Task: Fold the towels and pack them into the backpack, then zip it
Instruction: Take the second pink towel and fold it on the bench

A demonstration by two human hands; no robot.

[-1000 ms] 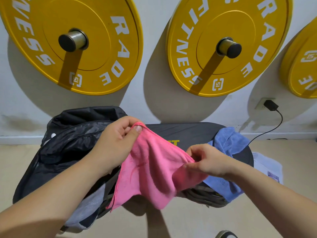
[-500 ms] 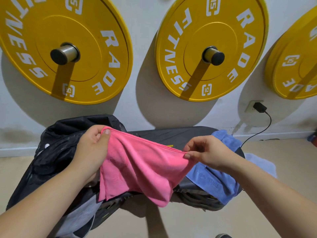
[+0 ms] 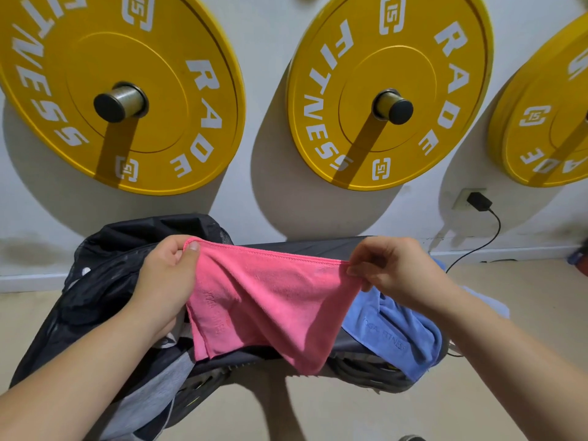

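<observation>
A pink towel (image 3: 270, 303) hangs stretched between my two hands above a dark bench. My left hand (image 3: 165, 281) pinches its top left corner and my right hand (image 3: 394, 268) pinches the top right corner. The lower part of the towel droops in loose folds. A black backpack (image 3: 95, 291) lies open at the left, partly behind my left forearm. A blue towel (image 3: 397, 338) lies crumpled on the right end of the bench, partly hidden by my right hand.
The dark bench (image 3: 305, 246) stands against a white wall. Three yellow weight plates (image 3: 127, 90) hang on pegs above it. A black charger (image 3: 479, 201) is plugged into a wall socket, its cable trailing down. A pale cloth (image 3: 490, 302) lies on the beige floor at right.
My hands have drawn apart, pulling the pink towel's top edge taut and wider. The view has tilted slightly, so the blue towel shows lower on the right.
</observation>
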